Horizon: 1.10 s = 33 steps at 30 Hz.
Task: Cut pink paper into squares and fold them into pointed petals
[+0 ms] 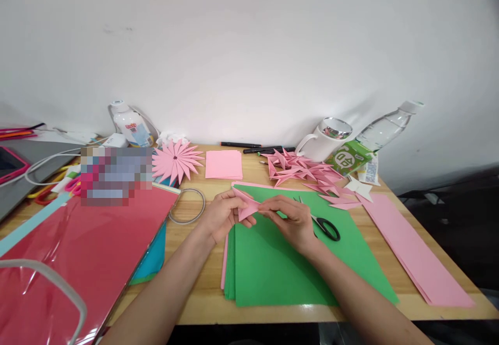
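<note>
Both my hands meet over a stack of green paper sheets [280,267] on the wooden table [202,303]. My left hand [222,215] and my right hand [290,220] pinch a small folded pink paper piece [247,204] between them, fingers closed on it. Black-handled scissors [325,226] lie on the green paper just right of my right hand. A pile of folded pink paper points [300,171] sits behind, and a stack of pink squares [223,164] lies beyond my hands.
A pink paper flower [176,160] lies at the back left. A red plastic bag [78,262] covers the left side. Long pink strips [413,251] run along the right edge. A white mug [323,140], a tilted water bottle [384,127], markers [257,149] and a white jar [128,121] stand by the wall.
</note>
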Motion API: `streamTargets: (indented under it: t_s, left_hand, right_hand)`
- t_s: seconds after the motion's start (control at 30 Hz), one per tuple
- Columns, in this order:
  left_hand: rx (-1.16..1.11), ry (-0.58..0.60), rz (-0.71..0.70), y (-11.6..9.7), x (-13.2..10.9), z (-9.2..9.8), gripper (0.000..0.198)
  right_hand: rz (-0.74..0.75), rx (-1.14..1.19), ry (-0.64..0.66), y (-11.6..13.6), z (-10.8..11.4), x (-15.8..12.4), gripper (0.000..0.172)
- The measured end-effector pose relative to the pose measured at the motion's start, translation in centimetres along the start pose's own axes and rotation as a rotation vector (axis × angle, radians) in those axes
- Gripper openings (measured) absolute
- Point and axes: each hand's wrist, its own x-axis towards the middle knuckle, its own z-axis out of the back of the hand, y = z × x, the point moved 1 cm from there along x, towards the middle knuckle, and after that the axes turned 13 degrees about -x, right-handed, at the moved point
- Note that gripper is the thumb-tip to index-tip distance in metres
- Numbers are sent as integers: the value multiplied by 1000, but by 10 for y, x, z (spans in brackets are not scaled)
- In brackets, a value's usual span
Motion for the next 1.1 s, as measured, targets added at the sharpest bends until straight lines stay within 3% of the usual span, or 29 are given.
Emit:
streamTargets:
  t_s: [0.17,0.57,0.77,0.9,1.0,1.1]
  left_hand:
    - [-86,-62,50,1,0,-4,15]
    - [-78,-89,85,0,-2,-3,12]
    - [-108,-92,112,1,0,-2,14]
    - [-107,-95,142,2,1,-2,15]
    - [-59,-40,87,2,1,-3,13]
    - [-33,-7,83,3,0,-4,11]
  right_hand:
    - [49,-59,-51,4,2,1,13]
    - [-58,-51,-101,2,0,-5,24]
    - [-6,-104,-41,7,4,0,9]
    - [59,-95,35,7,6,1,16]
    - [53,-59,88,5,4,0,27]
    - [46,-61,60,6,1,-1,28]
